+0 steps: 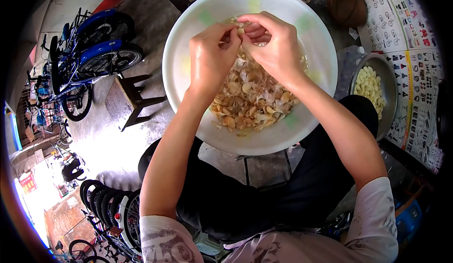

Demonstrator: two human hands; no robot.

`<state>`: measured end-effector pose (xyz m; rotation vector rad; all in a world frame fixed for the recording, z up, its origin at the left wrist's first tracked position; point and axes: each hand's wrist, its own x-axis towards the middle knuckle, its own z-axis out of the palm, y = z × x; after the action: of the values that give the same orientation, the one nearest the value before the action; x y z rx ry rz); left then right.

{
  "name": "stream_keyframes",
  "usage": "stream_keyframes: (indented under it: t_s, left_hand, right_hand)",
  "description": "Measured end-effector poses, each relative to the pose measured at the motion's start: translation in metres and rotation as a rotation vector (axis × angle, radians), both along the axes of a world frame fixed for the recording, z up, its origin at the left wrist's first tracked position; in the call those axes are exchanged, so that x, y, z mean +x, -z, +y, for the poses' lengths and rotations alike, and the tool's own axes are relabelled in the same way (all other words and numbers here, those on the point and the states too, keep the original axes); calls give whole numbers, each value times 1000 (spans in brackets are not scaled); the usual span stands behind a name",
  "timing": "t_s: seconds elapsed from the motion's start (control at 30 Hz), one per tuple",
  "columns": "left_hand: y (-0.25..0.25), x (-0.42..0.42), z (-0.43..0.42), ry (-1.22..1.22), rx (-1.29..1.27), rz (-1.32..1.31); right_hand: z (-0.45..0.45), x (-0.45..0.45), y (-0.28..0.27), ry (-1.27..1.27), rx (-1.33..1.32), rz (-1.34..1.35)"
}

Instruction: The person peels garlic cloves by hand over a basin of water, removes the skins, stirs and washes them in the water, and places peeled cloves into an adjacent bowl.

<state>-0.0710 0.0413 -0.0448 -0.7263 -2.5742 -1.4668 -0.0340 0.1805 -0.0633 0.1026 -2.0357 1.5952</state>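
Observation:
Over the far half of a large white basin (184, 69), my left hand (211, 50) and my right hand (276, 46) meet fingertip to fingertip. Between them they pinch a small pale garlic clove (241, 30). Both hands are closed and look wet. Below them, the basin holds a heap of unpeeled garlic cloves (250, 107) with loose papery skins, lying in some water. To the right stands a metal bowl (389, 93) with peeled white garlic cloves (369, 86) in it.
A small wooden stool (130, 100) stands left of the basin. Blue bicycles (96, 50) are parked farther left, and several black tires (101, 199) are at lower left. A dark round ball-like object (347, 6) lies at upper right, beside printed poster sheets (410, 74).

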Motion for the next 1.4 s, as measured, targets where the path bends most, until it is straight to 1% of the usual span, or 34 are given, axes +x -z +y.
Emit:
stream_keyframes:
  t_s: [0.13, 0.2, 0.23, 0.3, 0.33, 0.4, 0.43, 0.5, 0.53, 0.6, 0.63, 0.7, 0.73, 0.8, 0.83, 0.9, 0.93, 1.0, 1.03, 1.1, 1.13, 1.2, 1.23, 1.3, 1.33, 1.4]
  left_hand:
    - [-7, 4, 5, -56, 47, -102]
    - [-10, 6, 7, -126, 74, -211]
    - [-11, 6, 7, -126, 74, -211]
    - [-12, 6, 7, -138, 240, -396]
    - [-14, 5, 8, -136, 239, -396]
    - [-18, 6, 8, -169, 365, -551]
    - [-17, 6, 9, -168, 366, -550]
    - [-17, 7, 10, -174, 434, -543]
    - [-19, 8, 9, -174, 435, -542]
    - [-25, 10, 8, -41, 129, -283]
    - [-24, 10, 8, -41, 132, -284]
    - [-23, 9, 9, -82, 294, -417]
    - [-23, 9, 9, -83, 297, -416]
    - [-24, 8, 8, -161, 459, -622]
    - [-24, 8, 8, -160, 463, -618]
    - [-22, 7, 6, -213, 612, -744]
    - [-20, 6, 5, -212, 617, -740]
    - [-18, 6, 3, -224, 695, -823]
    - [-19, 6, 3, -223, 700, -821]
    - [-23, 7, 5, -173, 601, -757]
    - [-23, 7, 5, -173, 606, -752]
    - [-20, 7, 3, 57, 213, -311]
    - [-18, 7, 2, 56, 217, -306]
    - [-12, 6, -4, 10, 90, -119]
    - [-11, 5, -5, 9, 91, -117]
    - [-11, 5, -7, 36, 42, -17]
  right_hand:
    - [1, 0, -1, -4, -4, -3]
    - [1, 1, -1, -4, -6, -12]
    - [2, 1, -2, -3, -6, -12]
    - [3, 1, -2, -25, -19, 23]
    - [5, 0, -2, -23, -19, 23]
    - [10, 1, 1, -95, 33, 49]
    - [10, 1, 1, -96, 34, 50]
    - [9, -1, 0, -94, -104, -19]
    - [10, -1, -1, -95, -103, -18]
    - [16, 0, -3, -128, -301, -341]
    - [18, 0, -5, -127, -298, -342]
    - [19, 1, -9, -202, -637, -361]
    - [20, 1, -9, -204, -634, -362]
    - [23, 1, -10, -280, -785, -410]
    - [23, 0, -11, -282, -780, -407]
    - [21, 1, -12, -296, -811, -395]
    - [20, 1, -11, -298, -806, -393]
    - [19, 1, -10, -271, -757, -393]
    - [18, 1, -10, -273, -752, -391]
    - [18, 0, -10, -248, -712, -372]
    - [19, 0, -11, -251, -707, -369]
    - [19, 1, -12, -270, -757, -415]
    - [19, 1, -12, -272, -753, -412]
    - [16, 2, -11, -279, -743, -466]
    - [16, 2, -10, -281, -743, -465]
    - [16, 2, -9, -246, -704, -467]
